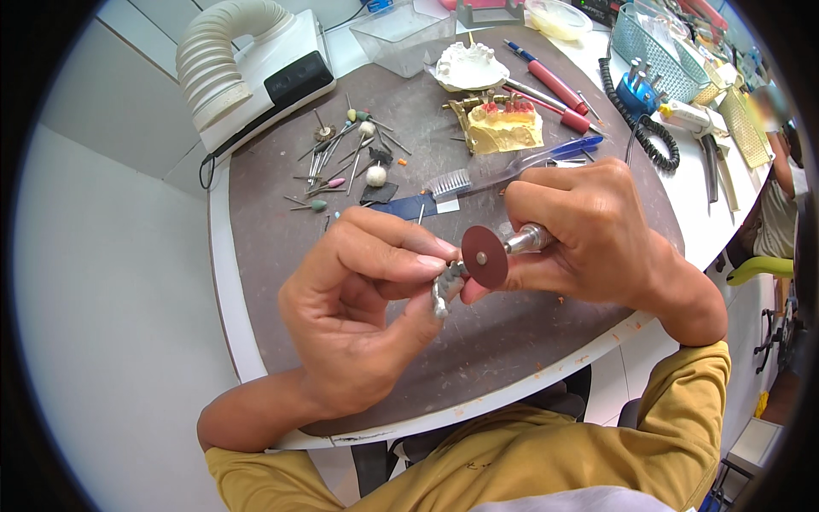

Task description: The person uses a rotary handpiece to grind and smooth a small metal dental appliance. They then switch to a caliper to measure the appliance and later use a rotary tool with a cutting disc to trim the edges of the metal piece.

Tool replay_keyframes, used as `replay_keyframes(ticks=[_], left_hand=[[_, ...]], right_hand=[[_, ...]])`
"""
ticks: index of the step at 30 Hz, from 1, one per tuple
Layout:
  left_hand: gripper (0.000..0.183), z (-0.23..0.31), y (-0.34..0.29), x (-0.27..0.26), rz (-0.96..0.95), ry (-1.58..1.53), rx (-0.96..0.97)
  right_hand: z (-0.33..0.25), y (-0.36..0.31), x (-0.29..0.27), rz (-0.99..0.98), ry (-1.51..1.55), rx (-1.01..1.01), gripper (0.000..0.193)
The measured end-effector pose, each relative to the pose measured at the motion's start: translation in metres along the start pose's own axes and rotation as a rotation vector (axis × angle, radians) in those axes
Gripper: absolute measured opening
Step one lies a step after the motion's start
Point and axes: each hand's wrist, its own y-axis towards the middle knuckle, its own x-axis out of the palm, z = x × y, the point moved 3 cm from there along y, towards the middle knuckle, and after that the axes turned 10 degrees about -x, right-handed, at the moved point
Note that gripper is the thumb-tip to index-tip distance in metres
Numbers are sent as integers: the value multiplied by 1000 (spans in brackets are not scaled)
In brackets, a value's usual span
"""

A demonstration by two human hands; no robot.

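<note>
Between the thumb and fingers of my left hand point(363, 299) is a small curved grey metal dental framework point(445, 288), held above the brown mat. My right hand point(584, 235) grips a silver rotary handpiece point(529, 238) that carries a thin dark-red cutting disc point(485, 256). The disc stands right beside the framework's upper end; whether they touch I cannot tell. My right thumb reaches under the disc toward the left fingertips. Beyond the hands lie a toothbrush point(490, 177) with a clear and blue handle and a yellow dental model point(503, 128) with pinkish-red parts.
Several rotary burs and polishing tips point(341, 158) lie scattered at the mat's left. A white unit with a ribbed hose point(217, 81) stands at the far left. Behind are a white plaster model point(469, 66), a clear tray point(401, 38) and red-handled tools point(556, 85). At right sits a teal basket point(661, 55).
</note>
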Motion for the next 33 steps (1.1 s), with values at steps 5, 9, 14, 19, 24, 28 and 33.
replay_keyframes(ticks=[5,9,14,19,24,28,33], left_hand=[[22,-1,0,0,5,18,29],[28,-3,0,-1,-15,-83,78],[27,-2,1,0,-10,-84,71],[27,-3,0,-1,5,-78,72],[26,-3,1,0,-5,-70,97],[26,-4,0,0,10,-87,73],[21,-1,2,-1,-47,26,100]], right_hand=[[1,0,0,5,-7,1,52],[-1,0,0,-13,-19,-1,52],[0,-1,1,-21,-22,1,52],[0,-1,0,-40,-17,12,50],[0,-1,1,-33,-29,4,50],[0,-1,0,-40,-35,11,48],[0,-1,0,-30,-41,5,49]])
